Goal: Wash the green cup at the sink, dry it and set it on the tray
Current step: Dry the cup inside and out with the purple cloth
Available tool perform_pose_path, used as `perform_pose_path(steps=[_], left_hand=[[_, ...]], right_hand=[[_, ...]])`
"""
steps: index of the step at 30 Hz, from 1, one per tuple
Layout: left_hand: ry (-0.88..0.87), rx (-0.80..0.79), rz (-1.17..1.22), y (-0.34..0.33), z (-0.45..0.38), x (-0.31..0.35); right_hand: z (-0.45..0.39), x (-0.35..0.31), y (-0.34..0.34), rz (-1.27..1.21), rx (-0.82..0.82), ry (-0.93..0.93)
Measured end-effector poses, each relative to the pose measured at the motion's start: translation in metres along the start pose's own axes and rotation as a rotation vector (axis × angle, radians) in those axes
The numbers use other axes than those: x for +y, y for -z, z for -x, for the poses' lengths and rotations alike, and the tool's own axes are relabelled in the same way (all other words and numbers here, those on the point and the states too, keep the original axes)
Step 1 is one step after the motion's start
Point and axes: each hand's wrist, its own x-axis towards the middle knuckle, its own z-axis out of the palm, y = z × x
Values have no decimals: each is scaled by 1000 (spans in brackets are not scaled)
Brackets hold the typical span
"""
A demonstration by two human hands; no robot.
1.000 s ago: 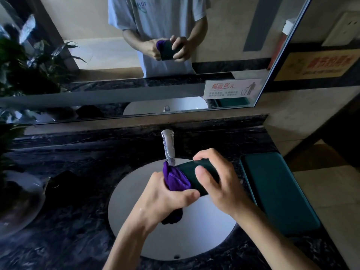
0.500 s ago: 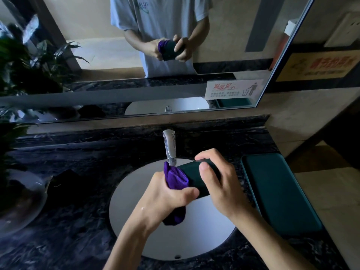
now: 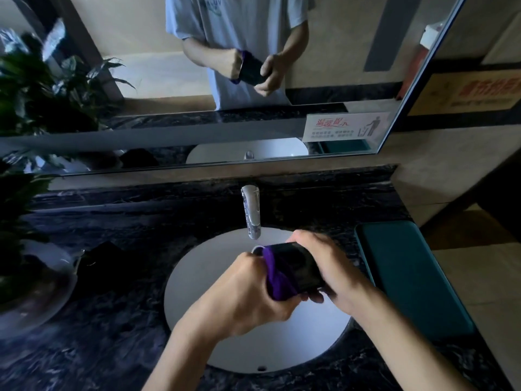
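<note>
Cup point(image 3: 296, 266) sits on its side over the sink point(image 3: 203, 277), just below the tap point(image 3: 251, 213). Long axis runs 10-to-4 o'clock, mouth toward 10. Right hand point(image 3: 332, 269) wraps the base end. Left hand point(image 3: 242, 294) clenches the purple cloth point(image 3: 275, 280) at the mouth. Tray point(image 3: 408, 275) at 3 o'clock, apart.
</note>
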Motion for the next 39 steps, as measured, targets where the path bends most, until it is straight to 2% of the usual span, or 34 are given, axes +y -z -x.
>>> perform_pose_path(steps=[2, 3, 5, 7, 9, 10, 12, 17, 20, 23, 29, 32, 35, 39], left_hand=[[-77, -45, -137, -6, 2, 0], [-102, -27, -193, -7, 4, 0], [-82, 26, -147, -6, 7, -8], [9, 61, 90, -2, 9, -10], [112, 115, 332, 6, 10, -16], [164, 145, 416, 9, 9, -21], [233, 190, 508, 11, 9, -28], [148, 436, 304, 7, 9, -32], [170, 326, 309, 4, 8, -37], [191, 329, 234, 3, 5, -37], [269, 626, 709, -3, -5, -30], [343, 521, 914, -2, -7, -32], [418, 345, 930, 1, -8, -39], [433, 272, 946, 1, -7, -48]], right_hand=[[3, -1, 4, -16, -120, -248], [5, 0, 7, -18, -154, -272], [7, 0, 12, -12, -162, -143], [10, 0, 15, 69, -107, 110], [12, 0, 16, 274, -115, 335], [12, 1, 15, 385, -128, 388], [10, 4, 11, 462, -114, 385], [9, 11, 0, 371, 69, 401], [9, 17, 1, 406, 151, 426], [11, 17, 4, 382, 126, 413], [15, 18, 9, 250, 90, 360], [16, 18, 10, 173, 85, 343], [19, 20, 17, 169, 100, 346], [22, 24, 25, 262, 96, 371]])
